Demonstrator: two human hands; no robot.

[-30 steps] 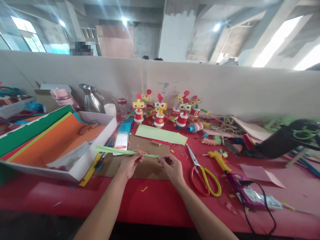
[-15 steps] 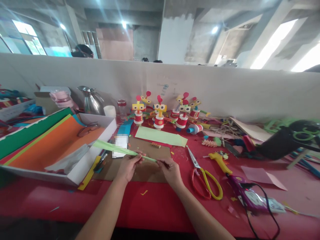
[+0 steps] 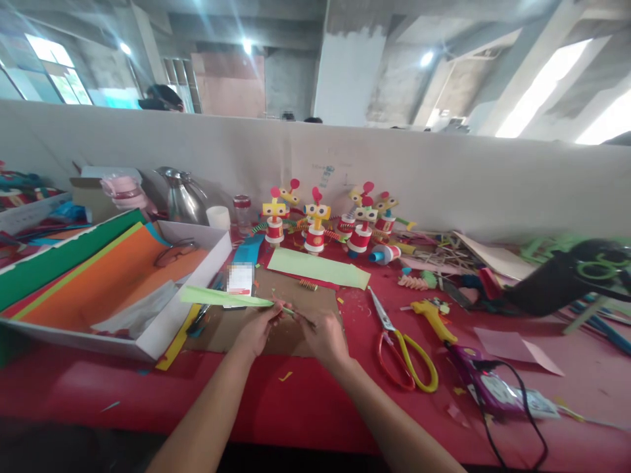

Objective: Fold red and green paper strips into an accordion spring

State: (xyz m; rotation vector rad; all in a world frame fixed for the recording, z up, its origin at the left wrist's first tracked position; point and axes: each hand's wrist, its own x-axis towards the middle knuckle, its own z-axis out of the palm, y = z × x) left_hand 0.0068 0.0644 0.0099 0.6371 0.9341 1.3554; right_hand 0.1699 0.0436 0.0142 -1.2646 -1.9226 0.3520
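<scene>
A light green paper strip runs leftward from my fingers, its far end reaching over the edge of the white box. My left hand is closed, pinching the strip near its right part. Close by on the right, my right hand grips the narrow end of the same strip; its fingertips are partly hidden. Both hands hover over a brown cardboard sheet. Just beyond them lie a small coiled paper spring and a wide pale green paper piece.
Scissors with red and yellow handles lie right of my hands, beside a yellow glue gun and a purple power strip with a black cord. Several paper-cup robot figures stand at the back. A white box holds coloured sheets.
My right hand has moved left, closer to my left hand, and less of the strip shows between them. The strip's left end has dipped slightly.
</scene>
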